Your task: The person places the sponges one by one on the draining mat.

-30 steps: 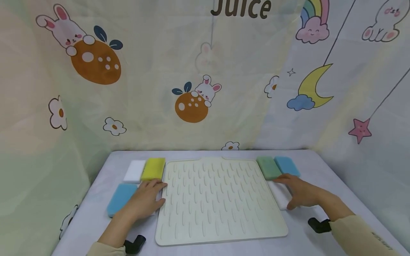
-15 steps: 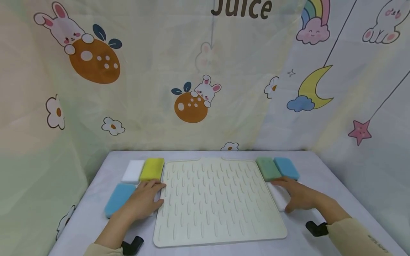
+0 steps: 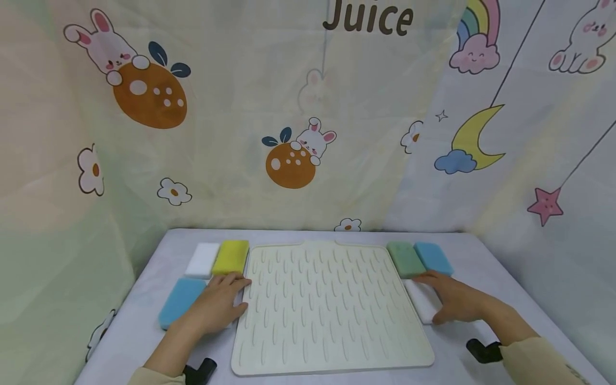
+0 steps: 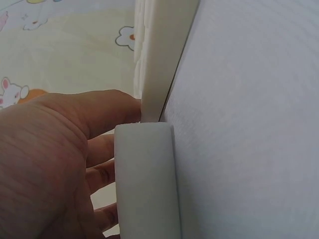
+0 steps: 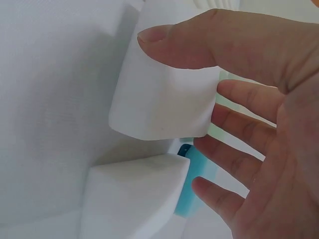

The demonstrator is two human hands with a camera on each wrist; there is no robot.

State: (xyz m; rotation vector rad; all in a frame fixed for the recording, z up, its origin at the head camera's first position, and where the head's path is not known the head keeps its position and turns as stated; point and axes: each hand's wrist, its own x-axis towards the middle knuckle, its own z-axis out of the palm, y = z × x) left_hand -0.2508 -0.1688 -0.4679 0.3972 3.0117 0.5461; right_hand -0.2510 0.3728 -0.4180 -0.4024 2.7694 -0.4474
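Observation:
A cream mat [image 3: 332, 310] with raised oval ridges lies flat at the table's middle. Along its left edge rests my left hand [image 3: 218, 299], fingers loosely spread; its thumb touches the mat edge in the left wrist view, behind a white sponge [image 4: 147, 179] that hides part of the fingers. On the right, my right hand [image 3: 454, 299] hovers over another white sponge [image 3: 422, 300] beside the mat. In the right wrist view the thumb lies across that sponge's face, and the other fingers extend along its far side without curling round it.
Behind my left hand are a white sponge [image 3: 202, 260] and a yellow sponge [image 3: 231, 258]; a blue sponge [image 3: 180, 303] lies left of it. Beyond my right hand are green [image 3: 406, 259] and blue [image 3: 433, 258] sponges. Another white sponge [image 5: 134, 194] shows in the right wrist view.
The head view shifts slightly. Both hands keep nearly the same places beside the mat, and the mat and sponges stay where they are.

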